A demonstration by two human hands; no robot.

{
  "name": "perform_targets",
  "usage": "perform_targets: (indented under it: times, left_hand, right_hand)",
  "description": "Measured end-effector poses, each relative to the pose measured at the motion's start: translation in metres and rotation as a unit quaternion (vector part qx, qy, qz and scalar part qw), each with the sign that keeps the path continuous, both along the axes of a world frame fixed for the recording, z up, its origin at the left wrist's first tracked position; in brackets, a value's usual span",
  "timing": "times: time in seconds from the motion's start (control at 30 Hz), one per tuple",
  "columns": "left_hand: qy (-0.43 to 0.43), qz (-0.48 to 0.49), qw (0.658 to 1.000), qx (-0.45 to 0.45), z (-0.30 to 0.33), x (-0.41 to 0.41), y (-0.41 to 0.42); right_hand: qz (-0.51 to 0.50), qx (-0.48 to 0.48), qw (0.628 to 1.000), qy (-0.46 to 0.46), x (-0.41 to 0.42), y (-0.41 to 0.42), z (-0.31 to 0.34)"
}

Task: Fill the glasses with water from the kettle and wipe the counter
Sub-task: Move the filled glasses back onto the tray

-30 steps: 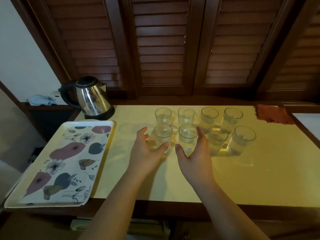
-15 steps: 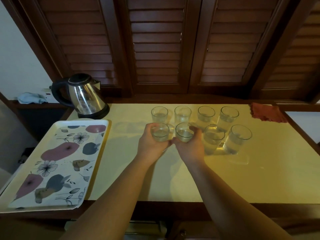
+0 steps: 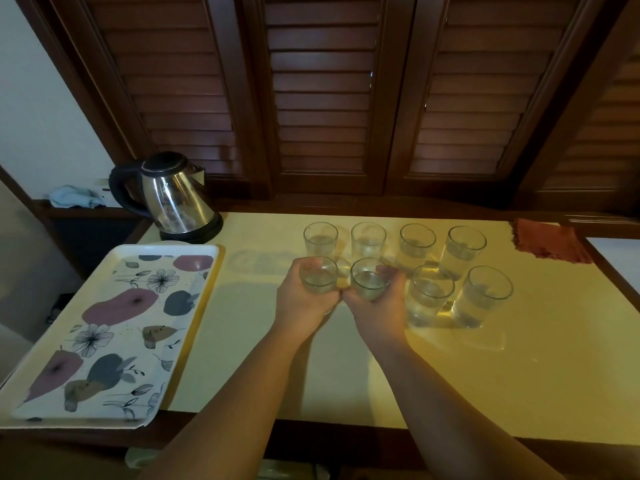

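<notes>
Glasses in two rows, left hand (image 3: 304, 299) and right hand (image 3: 375, 308) each wrapping one, lower walls hidden.

Left hand (image 3: 303, 299) and right hand (image 3: 375, 306) now wrapped around front glasses, previously open

Your left hand (image 3: 304, 299) is wrapped around the front-left glass (image 3: 318, 274) and your right hand (image 3: 377, 308) around the glass beside it (image 3: 369, 283), knuckles touching between the two. Six more glasses holding water stand on the yellow bench (image 3: 450, 382): four in a back row (image 3: 393, 242) and two to the right of your right hand (image 3: 457, 294). The steel kettle (image 3: 175, 197) sits at the back left corner, the flowered tray (image 3: 104, 327) lies at the left edge, and a reddish cloth (image 3: 549, 244) lies at the far right.
</notes>
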State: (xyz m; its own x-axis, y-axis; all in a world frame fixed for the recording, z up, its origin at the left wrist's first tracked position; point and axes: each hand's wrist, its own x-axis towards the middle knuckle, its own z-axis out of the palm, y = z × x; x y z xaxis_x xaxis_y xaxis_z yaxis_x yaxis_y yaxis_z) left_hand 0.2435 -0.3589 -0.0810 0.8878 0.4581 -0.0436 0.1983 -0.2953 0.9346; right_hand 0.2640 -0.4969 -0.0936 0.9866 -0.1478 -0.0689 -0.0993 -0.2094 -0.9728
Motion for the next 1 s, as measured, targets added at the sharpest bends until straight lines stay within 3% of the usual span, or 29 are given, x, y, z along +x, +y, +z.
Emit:
perform_targets:
  times: [0.53,1.0]
  left_hand:
    - [-0.03,0.011,0.999,-0.033,0.023,-0.029,0.024]
    - [-0.098,0.022,0.995,-0.003,0.09,-0.06,0.167]
  right_hand:
    - [0.081,0.091,0.992,-0.015,-0.003,0.014,0.023]
    - [0.144,0.061,0.986,-0.048,-0.005,0.134,0.069]
